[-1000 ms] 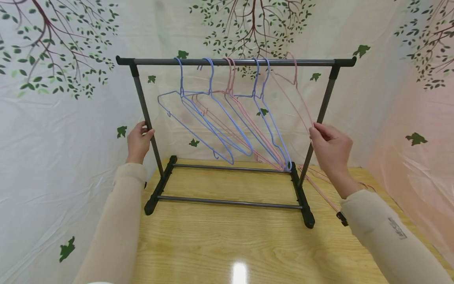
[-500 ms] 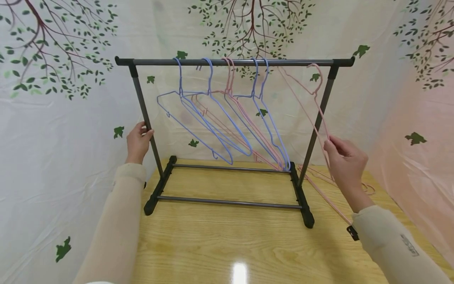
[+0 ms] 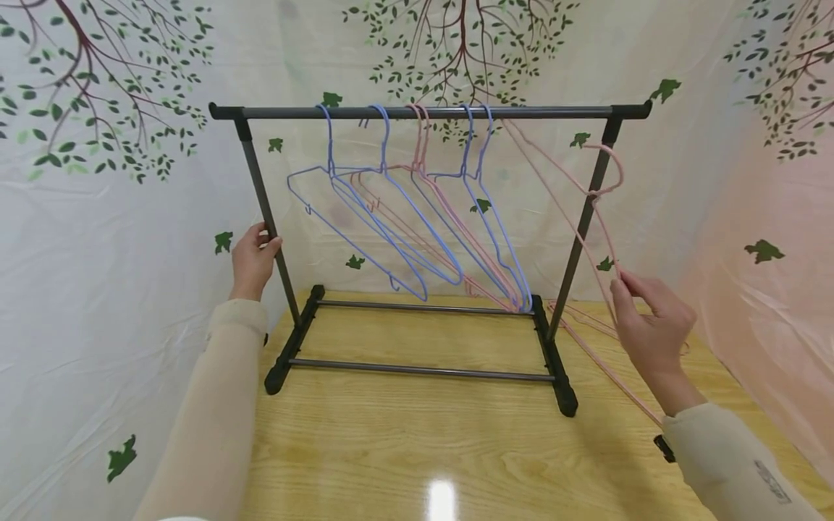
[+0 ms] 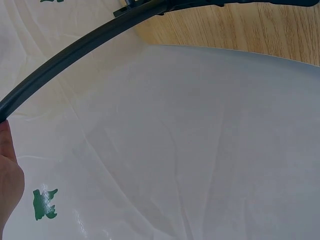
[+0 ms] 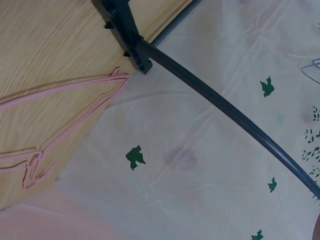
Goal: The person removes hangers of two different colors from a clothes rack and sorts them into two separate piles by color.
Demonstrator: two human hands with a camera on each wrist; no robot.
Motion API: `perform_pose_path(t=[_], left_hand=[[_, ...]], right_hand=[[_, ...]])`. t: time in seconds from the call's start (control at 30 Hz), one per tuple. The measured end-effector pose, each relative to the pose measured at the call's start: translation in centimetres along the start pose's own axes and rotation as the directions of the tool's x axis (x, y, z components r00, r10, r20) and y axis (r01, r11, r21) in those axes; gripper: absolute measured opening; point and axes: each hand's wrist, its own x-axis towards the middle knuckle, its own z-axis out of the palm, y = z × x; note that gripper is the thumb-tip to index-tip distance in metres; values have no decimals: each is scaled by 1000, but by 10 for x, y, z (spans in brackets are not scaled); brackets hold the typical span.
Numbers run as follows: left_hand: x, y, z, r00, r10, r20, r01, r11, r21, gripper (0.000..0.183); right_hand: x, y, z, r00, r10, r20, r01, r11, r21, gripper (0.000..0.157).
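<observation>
In the head view, my left hand (image 3: 253, 262) holds the left post (image 3: 258, 183) of a dark metal clothes rack, fingers behind it and thumb at its side. At the right, my right hand (image 3: 654, 322) pinches a pink wire clothes hanger (image 3: 622, 172) by one sloping side. The hanger's hook is up, off the rail (image 3: 554, 113), and overlaps the right post in this view. Part of my left hand (image 4: 9, 185) shows at the left wrist view's edge, touching the post (image 4: 75, 54). Only a sliver of my right hand enters the right wrist view.
Several blue hangers (image 3: 386, 137) and two pink hangers (image 3: 426, 141) hang on the rail. More pink hanger wire (image 5: 70, 90) lies on the wooden table (image 3: 404, 434) right of the rack's black foot (image 3: 565, 398). A leaf-patterned sheet (image 3: 730, 217) surrounds the table.
My right hand has moved right and slightly down with the pink hanger, whose hook has gone from the rail to beside the right post. The left hand has stayed at its post.
</observation>
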Motion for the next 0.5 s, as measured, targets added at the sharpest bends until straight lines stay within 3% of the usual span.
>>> perform_pose_path(t=[0.1, 0.33, 0.5], left_hand=[[0, 0, -1, 1000, -6, 0, 6, 1000, 5, 46], [1, 2, 0, 999, -36, 5, 36, 999, 1, 46], [1, 1, 0, 999, -31, 6, 31, 1000, 4, 46]], right_hand=[[-3, -1, -3, 999, -32, -36, 32, 999, 12, 21], [-8, 9, -18, 990, -50, -134, 55, 998, 38, 14], [-8, 4, -26, 984, -81, -162, 85, 996, 20, 16]])
